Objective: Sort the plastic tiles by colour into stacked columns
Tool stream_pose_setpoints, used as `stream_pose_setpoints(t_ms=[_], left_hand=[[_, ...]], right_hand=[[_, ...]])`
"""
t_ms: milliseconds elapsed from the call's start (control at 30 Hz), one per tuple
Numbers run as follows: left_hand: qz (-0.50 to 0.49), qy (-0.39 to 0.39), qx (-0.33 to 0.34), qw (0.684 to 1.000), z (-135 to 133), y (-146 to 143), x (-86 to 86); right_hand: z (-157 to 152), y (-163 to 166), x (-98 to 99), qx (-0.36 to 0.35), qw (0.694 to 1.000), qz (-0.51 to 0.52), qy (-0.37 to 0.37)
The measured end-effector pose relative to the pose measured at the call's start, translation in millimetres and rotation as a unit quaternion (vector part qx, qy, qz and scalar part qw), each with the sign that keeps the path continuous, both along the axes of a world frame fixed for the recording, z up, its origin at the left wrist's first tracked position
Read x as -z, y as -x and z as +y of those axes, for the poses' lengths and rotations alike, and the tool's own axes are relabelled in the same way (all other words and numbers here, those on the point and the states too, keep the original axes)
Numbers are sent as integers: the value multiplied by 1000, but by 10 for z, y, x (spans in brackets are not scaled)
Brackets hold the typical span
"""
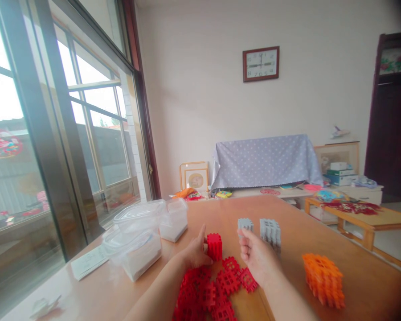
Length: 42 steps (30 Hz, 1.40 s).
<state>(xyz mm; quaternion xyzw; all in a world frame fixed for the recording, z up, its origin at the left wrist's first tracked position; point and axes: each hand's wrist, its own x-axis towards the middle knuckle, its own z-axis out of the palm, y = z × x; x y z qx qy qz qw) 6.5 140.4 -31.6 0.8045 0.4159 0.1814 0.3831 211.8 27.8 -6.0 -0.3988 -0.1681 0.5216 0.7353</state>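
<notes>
My left hand (195, 252) is closed around the side of a red cube built from interlocking plastic tiles (214, 246), which rests on the wooden table (354, 272). My right hand (256, 258) hovers just right of the cube, fingers curled; whether they pinch anything is hidden. Under and in front of both hands lies a heap of loose red tiles (209, 292). Behind my right hand stand a small grey tile cube (245, 224) and a larger grey block (270, 232).
An orange tile stack (323, 280) stands on the table at the right. Clear plastic lidded boxes (140, 243) and a paper sheet (88, 262) sit at the left by the window. A low wooden table (361, 214) with clutter lies beyond.
</notes>
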Motion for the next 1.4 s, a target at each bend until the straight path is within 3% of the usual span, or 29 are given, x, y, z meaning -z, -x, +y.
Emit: stream_pose_setpoints(t_ms=[367, 1067, 1400], left_hand=[[-21, 24, 14, 999, -3, -27, -92], [-72, 44, -27, 996, 456, -453, 135], [-60, 43, -8, 997, 539, -420, 157]], right_hand=[[15, -14, 29, 3, 1000, -14, 1], [-1, 27, -18, 4, 1000, -19, -1], [-28, 46, -42, 6, 1000, -26, 1]])
